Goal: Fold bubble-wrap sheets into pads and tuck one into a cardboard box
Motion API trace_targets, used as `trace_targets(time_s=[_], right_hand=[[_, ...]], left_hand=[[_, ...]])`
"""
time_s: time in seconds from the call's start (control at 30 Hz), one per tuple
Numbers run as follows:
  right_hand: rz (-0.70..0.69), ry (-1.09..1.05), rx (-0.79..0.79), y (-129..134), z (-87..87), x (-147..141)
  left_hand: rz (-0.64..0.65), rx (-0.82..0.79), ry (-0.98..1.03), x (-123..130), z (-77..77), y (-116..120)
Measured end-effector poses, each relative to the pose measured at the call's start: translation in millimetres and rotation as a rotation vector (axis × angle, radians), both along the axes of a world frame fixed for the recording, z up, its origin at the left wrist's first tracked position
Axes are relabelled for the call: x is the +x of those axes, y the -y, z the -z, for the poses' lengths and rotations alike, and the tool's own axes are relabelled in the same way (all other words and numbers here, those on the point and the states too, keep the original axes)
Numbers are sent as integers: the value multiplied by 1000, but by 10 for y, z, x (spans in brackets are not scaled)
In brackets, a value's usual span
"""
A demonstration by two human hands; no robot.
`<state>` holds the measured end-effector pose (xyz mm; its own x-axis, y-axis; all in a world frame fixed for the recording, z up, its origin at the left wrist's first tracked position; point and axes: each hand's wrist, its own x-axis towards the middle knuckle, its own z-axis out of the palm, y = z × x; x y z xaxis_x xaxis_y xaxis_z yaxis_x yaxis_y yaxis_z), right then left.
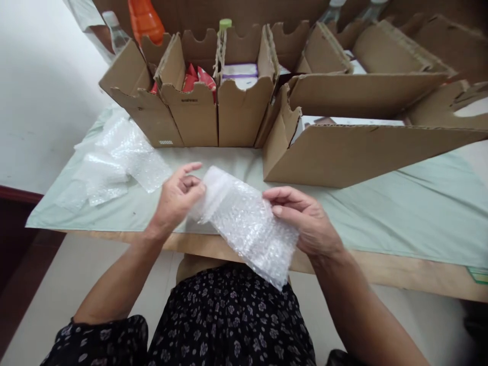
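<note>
A clear bubble-wrap bag point(247, 223) is stretched between my two hands, slanting down to the right above the table's front edge. My left hand point(181, 190) pinches the bag's upper left end between thumb and finger, with the index finger sticking out. On the other side, my right hand point(301, 216) grips the bag's upper right edge between thumb and fingers. Whether anything lies inside the bag cannot be made out; it looks thin and flat. To the left, a loose pile of bubble-wrap bags point(110, 157) lies on the pale green cloth point(381, 213).
Open cardboard boxes point(244, 114) stand in a row at the back, holding red packets point(198, 77) and a white and purple pack point(240, 71). A wide carton point(343, 157) juts forward at right, with white boxes inside. Behind stand an orange bottle point(147, 23) and clear bottles.
</note>
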<state>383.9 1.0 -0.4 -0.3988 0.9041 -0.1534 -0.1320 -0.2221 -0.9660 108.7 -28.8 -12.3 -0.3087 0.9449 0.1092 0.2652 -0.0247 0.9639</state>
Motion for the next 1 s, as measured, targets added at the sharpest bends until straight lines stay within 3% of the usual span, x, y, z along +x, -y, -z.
trace_targets(time_s=[0.13,0.2,0.33,0.43,0.57,0.67,0.8,0.9,1.0], right_hand=[[-56,136,36,-156,-61,229],[-114,255,113,-249,-71,268],[-259,360,271,-370,-155,223],[-358,382,360,-401,-267,245],[-286,379,403,-396,-350,545],[-148,366,384,-375,-321,860],[-34,422,325,-436,-184,1128],[-57,656,317,-545,-30,1164],[23,961,509,-544,115,1127]], left_hand=[[-198,118,15,-347,-94,-49],[-144,171,-92,-325,-184,17],[277,146,-508,122,-325,97],[590,13,-721,425,-251,-75],[806,-221,-891,340,-116,-341],[792,-334,-805,40,-177,-345],[665,-496,-384,-284,-259,-204],[526,-609,-115,-354,-149,-112],[385,-664,-21,-338,18,-43]])
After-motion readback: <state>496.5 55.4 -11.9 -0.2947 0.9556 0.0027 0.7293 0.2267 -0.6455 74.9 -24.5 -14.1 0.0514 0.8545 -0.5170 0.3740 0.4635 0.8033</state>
